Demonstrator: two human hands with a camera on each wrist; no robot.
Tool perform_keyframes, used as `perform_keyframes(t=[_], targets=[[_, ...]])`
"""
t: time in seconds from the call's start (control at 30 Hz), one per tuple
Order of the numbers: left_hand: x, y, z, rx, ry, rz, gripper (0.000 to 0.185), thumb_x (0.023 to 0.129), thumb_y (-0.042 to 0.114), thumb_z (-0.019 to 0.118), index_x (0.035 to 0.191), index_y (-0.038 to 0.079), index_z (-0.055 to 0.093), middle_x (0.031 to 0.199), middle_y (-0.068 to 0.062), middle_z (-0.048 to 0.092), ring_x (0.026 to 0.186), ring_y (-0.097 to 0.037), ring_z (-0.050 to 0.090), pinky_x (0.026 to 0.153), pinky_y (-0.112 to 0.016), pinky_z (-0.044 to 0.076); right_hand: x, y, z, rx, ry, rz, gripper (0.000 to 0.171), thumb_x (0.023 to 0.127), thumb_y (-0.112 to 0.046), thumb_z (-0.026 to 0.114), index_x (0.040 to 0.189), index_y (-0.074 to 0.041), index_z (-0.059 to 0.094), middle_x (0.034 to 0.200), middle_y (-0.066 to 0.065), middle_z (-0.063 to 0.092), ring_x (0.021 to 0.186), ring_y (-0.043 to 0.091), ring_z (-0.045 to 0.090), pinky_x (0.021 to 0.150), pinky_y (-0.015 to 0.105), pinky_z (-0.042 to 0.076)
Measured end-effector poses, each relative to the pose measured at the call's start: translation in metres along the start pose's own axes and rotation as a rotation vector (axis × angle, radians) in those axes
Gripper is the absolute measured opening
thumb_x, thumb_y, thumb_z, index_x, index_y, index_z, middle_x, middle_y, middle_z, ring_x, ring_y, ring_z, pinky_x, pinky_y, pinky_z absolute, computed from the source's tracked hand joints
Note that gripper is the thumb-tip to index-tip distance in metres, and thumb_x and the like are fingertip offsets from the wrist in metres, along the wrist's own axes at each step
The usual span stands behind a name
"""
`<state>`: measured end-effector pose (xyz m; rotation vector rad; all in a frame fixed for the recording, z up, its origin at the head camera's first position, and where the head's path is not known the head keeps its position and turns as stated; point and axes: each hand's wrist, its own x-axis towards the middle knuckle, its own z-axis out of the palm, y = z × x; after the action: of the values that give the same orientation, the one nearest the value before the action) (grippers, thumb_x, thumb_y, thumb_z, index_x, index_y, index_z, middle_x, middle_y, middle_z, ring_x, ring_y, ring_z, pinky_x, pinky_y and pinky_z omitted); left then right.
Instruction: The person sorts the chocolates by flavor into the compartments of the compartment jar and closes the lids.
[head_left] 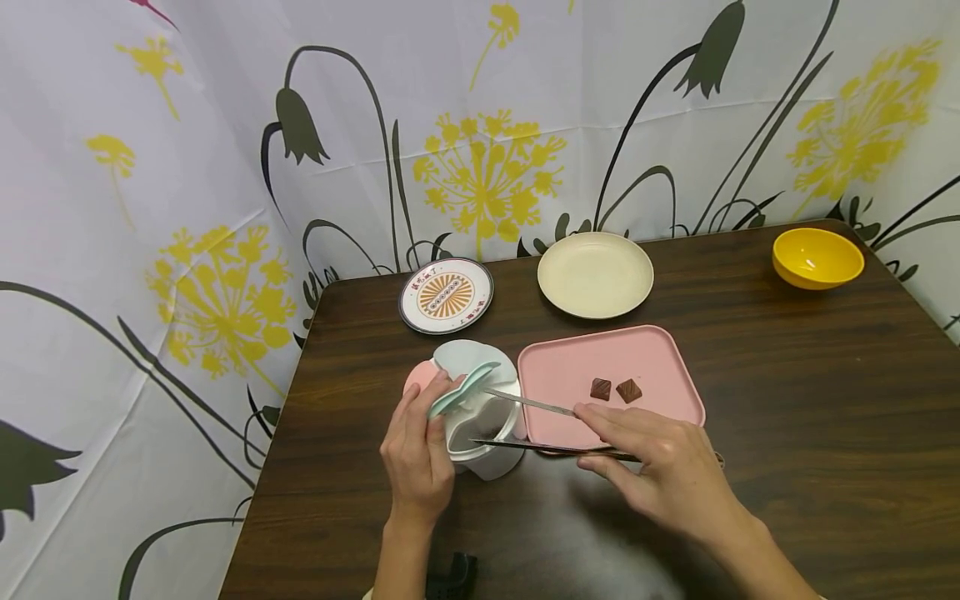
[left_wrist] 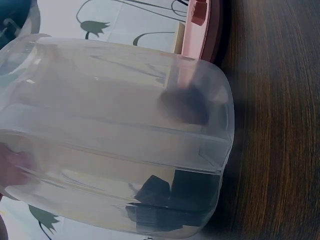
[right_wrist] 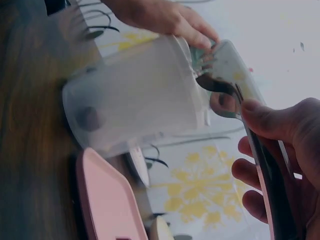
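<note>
We see the left hand (head_left: 417,454) curled around a clear tub (head_left: 480,417) that stands on the dark table (head_left: 787,433), just left of a pink tray (head_left: 592,367). Its fingers wrap the tub's near side, and the thumb rests against the pale flip lid (head_left: 463,385), which stands open above the rim. From the left wrist we look through the tub's cloudy wall (left_wrist: 120,135) and make out dark pieces (left_wrist: 165,197) lying at the bottom.

The right hand (head_left: 660,471) pinches a pair of metal tongs (head_left: 540,425) between thumb and fingers. The two arms are spread apart, their tips reaching to the tub's mouth. From the right wrist a dark bit (right_wrist: 215,84) shows at the tong tips by the rim, though we cannot tell whether it is gripped.

Two brown squares (head_left: 615,389) lie side by side on the tray, near the right hand's fingertips but apart from them.

Further back sit a patterned round lid (head_left: 446,295), a cream plate (head_left: 595,274) and, well off to the right, a yellow bowl (head_left: 817,257). A flowered curtain (head_left: 150,208) hangs behind the table.
</note>
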<state>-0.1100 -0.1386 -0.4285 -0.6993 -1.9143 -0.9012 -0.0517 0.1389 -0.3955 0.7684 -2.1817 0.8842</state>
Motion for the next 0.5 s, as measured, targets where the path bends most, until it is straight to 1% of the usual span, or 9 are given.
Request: perform_keyframes(t=[0.07, 0.13, 0.23, 0.27, 0.3, 0.33, 0.4, 0.5], targets=[[0.000, 0.000, 0.000, 0.000, 0.002, 0.001, 0.033, 0.103, 0.017, 0.043, 0.117, -0.005, 0.064, 0.112, -0.015, 0.070, 0.105, -0.028, 0.067, 0.100, -0.047, 0.043, -0.001, 0.003, -0.006, -0.014, -0.009, 0.023, 0.049, 0.092, -0.052, 0.060, 0.120, -0.013, 0.072, 0.111, -0.004, 0.072, 0.096, 0.014, 0.070, 0.082, 0.028, 0.052], [0.000, 0.000, 0.000, 0.001, 0.001, 0.000, 0.033, 0.103, 0.017, 0.043, 0.117, -0.005, 0.064, 0.112, -0.015, 0.070, 0.105, -0.028, 0.067, 0.101, -0.047, 0.043, -0.004, 0.008, -0.013, -0.032, -0.023, 0.062, 0.053, 0.091, -0.055, 0.060, 0.122, -0.014, 0.071, 0.112, -0.005, 0.072, 0.096, 0.014, 0.070, 0.078, 0.028, 0.052], [-0.001, -0.001, -0.001, 0.004, 0.001, -0.001, 0.033, 0.103, 0.017, 0.043, 0.117, -0.005, 0.064, 0.113, -0.015, 0.070, 0.105, -0.029, 0.067, 0.101, -0.047, 0.043, -0.009, 0.018, -0.024, -0.074, -0.057, 0.132, 0.057, 0.090, -0.059, 0.058, 0.125, -0.016, 0.069, 0.109, -0.006, 0.072, 0.087, 0.009, 0.070, 0.064, 0.027, 0.051], [0.000, -0.001, -0.001, 0.004, 0.001, -0.001, 0.033, 0.103, 0.017, 0.043, 0.117, -0.005, 0.064, 0.113, -0.015, 0.070, 0.105, -0.029, 0.068, 0.101, -0.047, 0.043, -0.011, 0.022, -0.028, -0.096, -0.066, 0.155, 0.058, 0.089, -0.060, 0.059, 0.126, -0.017, 0.069, 0.108, -0.007, 0.073, 0.084, 0.008, 0.070, 0.061, 0.027, 0.050], [0.000, -0.001, -0.001, 0.003, 0.001, -0.001, 0.033, 0.103, 0.017, 0.043, 0.116, -0.005, 0.064, 0.113, -0.015, 0.070, 0.105, -0.029, 0.068, 0.101, -0.047, 0.043, -0.014, 0.026, -0.031, -0.116, -0.071, 0.175, 0.057, 0.087, -0.059, 0.063, 0.126, -0.017, 0.069, 0.104, -0.007, 0.073, 0.078, 0.006, 0.069, 0.056, 0.026, 0.049], [0.000, -0.001, -0.001, 0.003, 0.001, -0.001, 0.034, 0.103, 0.018, 0.043, 0.116, -0.005, 0.064, 0.113, -0.015, 0.070, 0.104, -0.030, 0.068, 0.101, -0.047, 0.044, -0.017, 0.030, -0.033, -0.137, -0.080, 0.198, 0.057, 0.084, -0.057, 0.068, 0.126, -0.018, 0.069, 0.098, -0.008, 0.073, 0.071, 0.004, 0.065, 0.051, 0.025, 0.045], [0.000, -0.002, 0.000, 0.004, 0.002, 0.000, 0.033, 0.103, 0.018, 0.043, 0.116, -0.005, 0.064, 0.113, -0.016, 0.070, 0.104, -0.030, 0.068, 0.100, -0.047, 0.044, -0.022, 0.039, -0.036, -0.180, -0.093, 0.246, 0.055, 0.078, -0.045, 0.080, 0.125, -0.019, 0.069, 0.089, -0.009, 0.072, 0.060, 0.002, 0.058, 0.045, 0.025, 0.039], [-0.001, -0.001, -0.001, 0.006, -0.002, -0.004, 0.033, 0.102, 0.017, 0.044, 0.116, -0.005, 0.064, 0.114, -0.016, 0.070, 0.104, -0.030, 0.068, 0.101, -0.047, 0.043, -0.031, 0.051, -0.036, -0.228, -0.122, 0.331, 0.060, 0.067, -0.026, 0.088, 0.123, -0.019, 0.070, 0.080, -0.007, 0.070, 0.053, 0.002, 0.049, 0.043, 0.027, 0.034]])
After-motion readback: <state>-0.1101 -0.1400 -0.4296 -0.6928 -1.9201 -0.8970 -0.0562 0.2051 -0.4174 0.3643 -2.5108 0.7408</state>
